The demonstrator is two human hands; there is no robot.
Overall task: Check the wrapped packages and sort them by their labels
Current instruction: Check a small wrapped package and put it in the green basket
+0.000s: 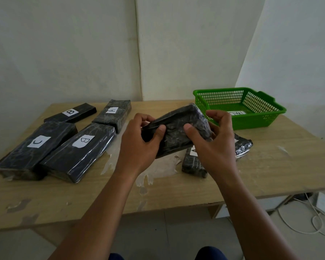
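Head view: you hold a black wrapped package [176, 131] tilted above the table [270, 166], just left of the green basket [240, 109]. Your left hand [141, 141] grips its near-left end; your right hand [210, 136] pinches its right side. No label shows on the face toward you, so this reads as the checking step. Next, turn it to find the letter, then set it among the labelled packages [77, 151] far left of the basket.

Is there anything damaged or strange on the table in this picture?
Yes. The table surface is peeling in pale patches near its front edge and middle. The package held in both hands shows no label on its visible side, unlike the lettered ones at left.
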